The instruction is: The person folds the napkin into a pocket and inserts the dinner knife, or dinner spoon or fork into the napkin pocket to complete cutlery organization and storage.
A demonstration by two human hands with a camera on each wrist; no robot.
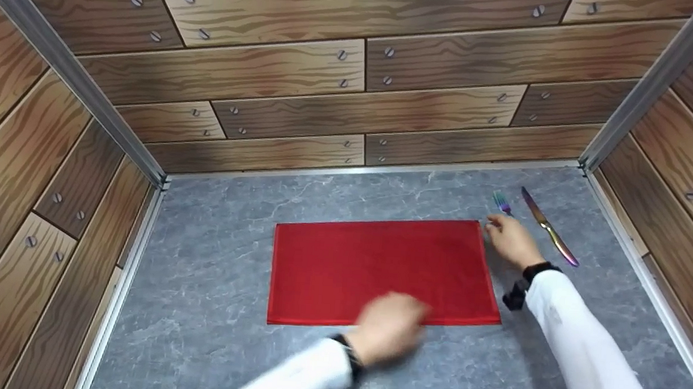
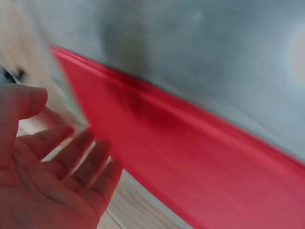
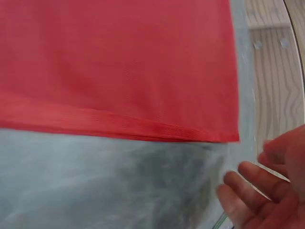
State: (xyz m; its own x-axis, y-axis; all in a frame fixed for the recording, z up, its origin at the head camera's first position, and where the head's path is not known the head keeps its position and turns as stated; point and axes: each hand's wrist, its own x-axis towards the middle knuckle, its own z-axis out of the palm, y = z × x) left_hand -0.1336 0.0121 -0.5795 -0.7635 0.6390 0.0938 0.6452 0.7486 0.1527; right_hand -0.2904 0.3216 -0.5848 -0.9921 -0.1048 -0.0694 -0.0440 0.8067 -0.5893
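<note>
Cloth [image 1: 366,262] forms a smooth red rectangle on the marbled surface [image 1: 209,270].

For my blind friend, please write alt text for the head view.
A flat, red, rectangular cloth lies on a grey, marbled surface, with a person's left hand over its near edge and right hand by its far right corner. Near the right hand lie an iridescent metal fork, partly hidden, and an iridescent metal knife. Wood-patterned walls stand around.
</note>
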